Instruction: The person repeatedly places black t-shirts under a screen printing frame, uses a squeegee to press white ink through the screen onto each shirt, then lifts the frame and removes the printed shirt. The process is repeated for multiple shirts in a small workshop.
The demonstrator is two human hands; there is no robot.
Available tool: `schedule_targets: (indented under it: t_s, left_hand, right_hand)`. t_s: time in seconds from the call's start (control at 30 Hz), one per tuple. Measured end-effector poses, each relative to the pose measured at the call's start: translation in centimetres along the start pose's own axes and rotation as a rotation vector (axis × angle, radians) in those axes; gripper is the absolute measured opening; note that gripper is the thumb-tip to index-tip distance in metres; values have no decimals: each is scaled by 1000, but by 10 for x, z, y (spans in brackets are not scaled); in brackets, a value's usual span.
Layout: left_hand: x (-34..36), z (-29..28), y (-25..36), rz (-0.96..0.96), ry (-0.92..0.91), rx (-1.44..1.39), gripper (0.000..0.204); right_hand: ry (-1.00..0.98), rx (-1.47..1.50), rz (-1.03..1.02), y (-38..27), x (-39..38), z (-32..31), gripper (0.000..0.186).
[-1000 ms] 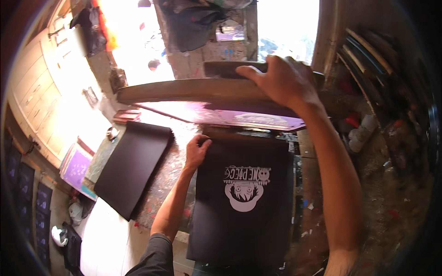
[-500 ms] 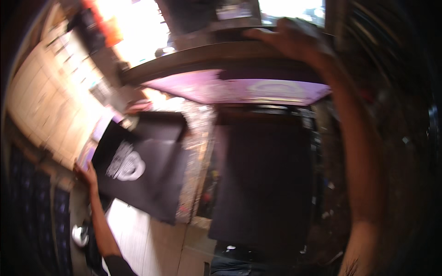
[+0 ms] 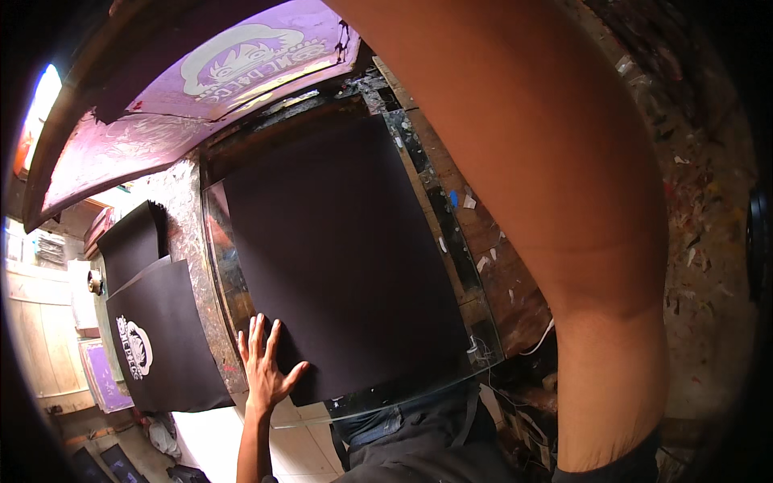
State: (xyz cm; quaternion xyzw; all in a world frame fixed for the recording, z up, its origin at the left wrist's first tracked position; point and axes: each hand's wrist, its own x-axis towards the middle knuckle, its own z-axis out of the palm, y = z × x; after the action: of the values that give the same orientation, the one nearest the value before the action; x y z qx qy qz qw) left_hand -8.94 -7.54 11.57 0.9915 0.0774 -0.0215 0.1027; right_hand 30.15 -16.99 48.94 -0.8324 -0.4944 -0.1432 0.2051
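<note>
A plain black sheet [image 3: 346, 258] lies on a glass plate [image 3: 219, 241] in front of me. My left hand [image 3: 268, 374] rests at the sheet's lower left edge, fingers spread, holding nothing. Above the far end stands a raised printing screen [image 3: 250, 68], a wooden frame with purple mesh and pale cartoon-like designs. My right forearm [image 3: 515, 137] sweeps up past the top edge, so the right hand is out of view, and what it touches cannot be seen.
To the left, a black sheet with a white print [image 3: 173, 346] partly overlaps more black sheets [image 3: 133, 241]. A paint-spattered wooden surface [image 3: 499, 266] lies right of the glass. A white cable [image 3: 541, 338] and wires hang near the lower right. A purple panel [image 3: 109, 378] leans at the far left.
My left hand has moved from beside the printed sheet to the plain black sheet's edge. The view has turned right and come closer; my right hand, earlier on the screen frame, has left view.
</note>
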Motion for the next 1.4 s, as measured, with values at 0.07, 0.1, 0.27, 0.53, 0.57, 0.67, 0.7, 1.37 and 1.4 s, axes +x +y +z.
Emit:
schedule_targets:
  t_s: [0.07,0.1,0.27,0.53,0.57,0.67,0.7,1.37,1.4]
  left_hand:
    - [-5,5,-3,-4,-1,-17,95]
    - [-5,2,-2,-4,6,-24,95]
    - [3,-6,-2,23,-56,12,98]
    - [-1,0,10,199,190,227,86]
    - [-6,-7,11,132,109,145,85]
    - [-2,-22,18,117,51,41,83]
    - [-8,-29,14,105,58,38,81]
    - [-26,114,-95,-484,710,-1399,74]
    - [-54,138,-118,-478,761,-1363,74]
  right_hand:
    - [12,-10,-10,0,0,-3,64]
    - [15,-17,-11,0,2,-4,65]
    - [41,-40,18,0,-5,-16,66]
    - [68,-91,69,-8,-41,20,68]
    - [73,-90,61,-16,-46,33,68]
    - [190,-75,97,-30,-81,51,69]
    - [364,64,85,-41,-91,68,63]
    - [-385,190,-97,-19,-242,219,17]
    - [-413,187,-112,-24,-242,215,16]
